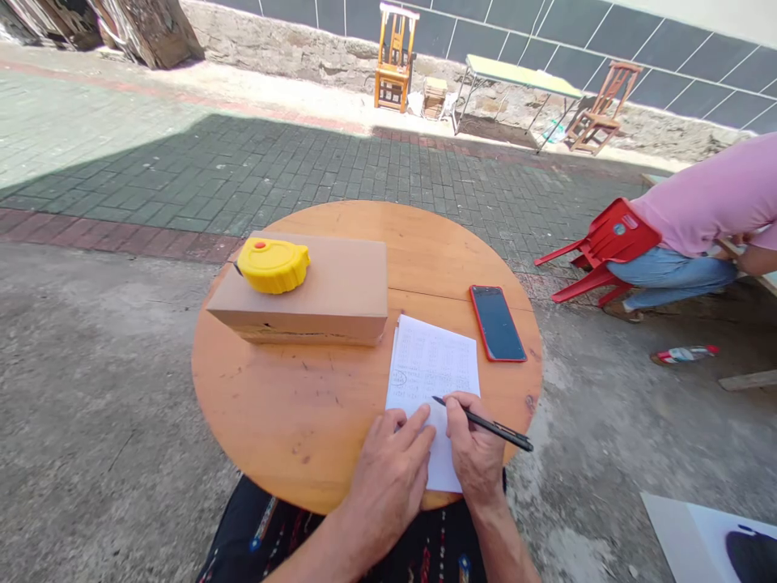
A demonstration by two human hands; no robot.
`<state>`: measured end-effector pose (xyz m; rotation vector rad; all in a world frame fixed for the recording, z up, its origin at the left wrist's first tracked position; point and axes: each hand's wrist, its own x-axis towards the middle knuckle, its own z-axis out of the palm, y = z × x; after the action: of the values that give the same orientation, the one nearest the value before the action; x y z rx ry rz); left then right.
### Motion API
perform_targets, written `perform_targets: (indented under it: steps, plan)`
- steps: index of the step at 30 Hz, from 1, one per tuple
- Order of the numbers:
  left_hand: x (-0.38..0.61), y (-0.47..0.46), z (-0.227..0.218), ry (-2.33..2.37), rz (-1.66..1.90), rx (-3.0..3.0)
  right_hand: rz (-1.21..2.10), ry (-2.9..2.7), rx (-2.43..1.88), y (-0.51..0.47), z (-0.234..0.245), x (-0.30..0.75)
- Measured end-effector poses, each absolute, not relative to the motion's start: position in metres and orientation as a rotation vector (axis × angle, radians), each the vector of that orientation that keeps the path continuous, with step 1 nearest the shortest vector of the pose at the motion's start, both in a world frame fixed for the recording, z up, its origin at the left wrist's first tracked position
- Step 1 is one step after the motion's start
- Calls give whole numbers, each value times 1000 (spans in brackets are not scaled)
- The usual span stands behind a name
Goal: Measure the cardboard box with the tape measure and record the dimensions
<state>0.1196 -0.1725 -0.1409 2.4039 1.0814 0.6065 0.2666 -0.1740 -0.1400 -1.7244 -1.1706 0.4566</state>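
Observation:
My right hand (474, 449) grips a black pen (501, 429), its tip close to the white sheets of paper (434, 352). Rows of handwriting cover the upper part of the top sheet, with a circled mark at its left. My left hand (394, 457) lies over the paper's lower left, fingers stretched out and holding nothing. Beyond it, a closed cardboard box (346, 279) sits at the table's left, and a yellow tape measure (276, 265) rests on the box. To the right of the paper lies a phone (498, 324) with a red edge, its screen dark.
The round wooden table (291, 421) stands on paved ground. At right, a person in a pink shirt (716, 194) sits on a red plastic chair (625, 235); a bottle (685, 354) lies nearby. Wooden chairs (394, 65) and a folding table (525, 74) line the far wall.

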Motion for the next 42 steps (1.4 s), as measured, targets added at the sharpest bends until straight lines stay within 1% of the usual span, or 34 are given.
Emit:
perform_targets:
  steps: [17, 42]
  plan:
    - [121, -171, -139, 1094, 629, 2411, 481, -1222, -1735, -173, -140, 267]
    - [120, -172, -140, 1088, 610, 2392, 402, -1276, -1727, -171, -136, 267]
